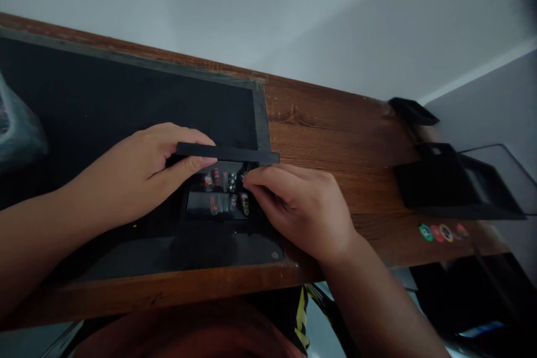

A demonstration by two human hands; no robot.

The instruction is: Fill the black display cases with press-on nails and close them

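Lying beside right hand (pixel 310 210): decorated nails (pixel 232 182)

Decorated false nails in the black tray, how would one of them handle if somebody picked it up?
The false nails look tiny, so each is probably very light. Their glossy highlights suggest a smooth surface that could slip. They hold neat, elongated outlines in the black tray, so they're likely stiff rather than floppy.

desk (pixel 331 128): wood-look, visible grain, slight sheen | mat (pixel 126 84): smooth, mostly matt | lid (pixel 235 154): smooth, matt, plastic-looking | tray (pixel 196 203): glossy, plastic-looking | nails (pixel 232 182): glossy, partly see-through | bag (pixel 20 128): thin clear plastic, shiny | wall (pixel 210 5): smooth, matt paint
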